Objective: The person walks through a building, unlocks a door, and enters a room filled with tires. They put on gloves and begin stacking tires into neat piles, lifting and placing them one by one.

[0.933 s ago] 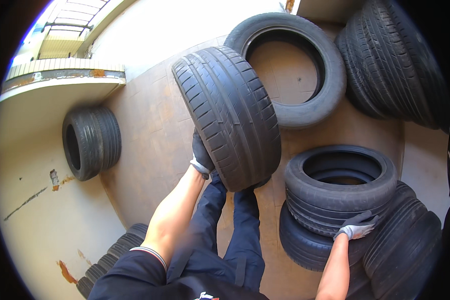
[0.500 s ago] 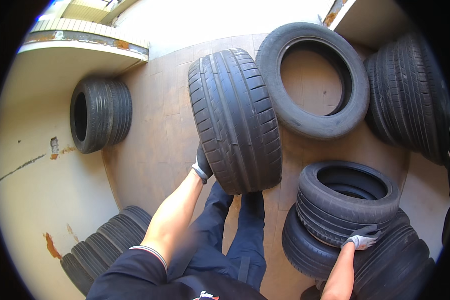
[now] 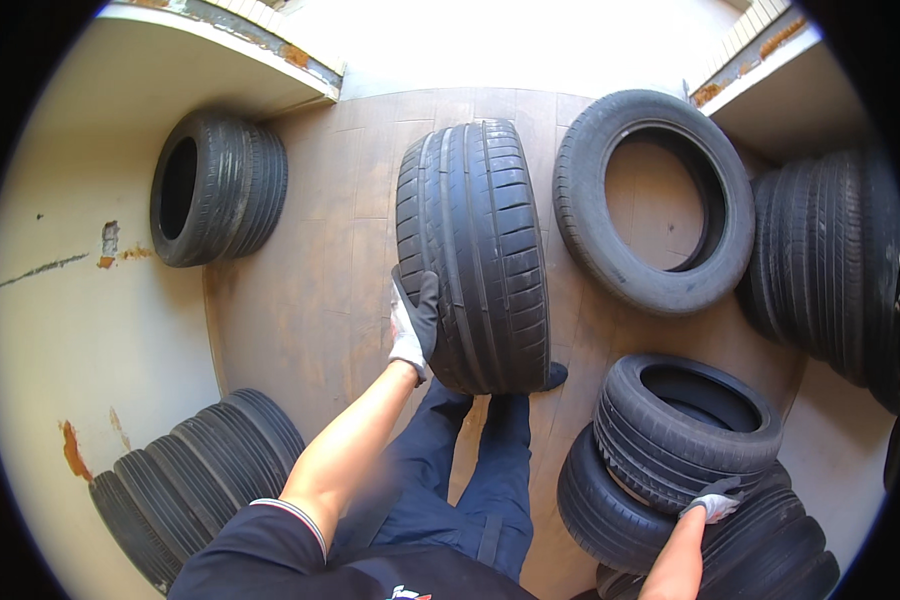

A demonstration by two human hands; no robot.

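An upright black tyre (image 3: 475,255) stands on its tread in front of my legs, tread facing me. My left hand (image 3: 413,322), in a white and black glove, lies flat against its left edge near the bottom. My right hand (image 3: 715,497), also gloved, rests on the side of a stack of two tyres (image 3: 670,445) lying flat at my lower right. Whether its fingers grip the stack's rubber I cannot tell.
A tyre (image 3: 660,200) lies flat on the brown wooden floor (image 3: 310,300) behind the upright one. Upright tyres stand at the left wall (image 3: 215,185), at lower left (image 3: 200,475) and along the right (image 3: 835,260). Pale walls close in both sides.
The view has swung: the upright tyre now stands straighter and nearer the middle. My left hand stays on its left edge; my right hand stays on the stack.
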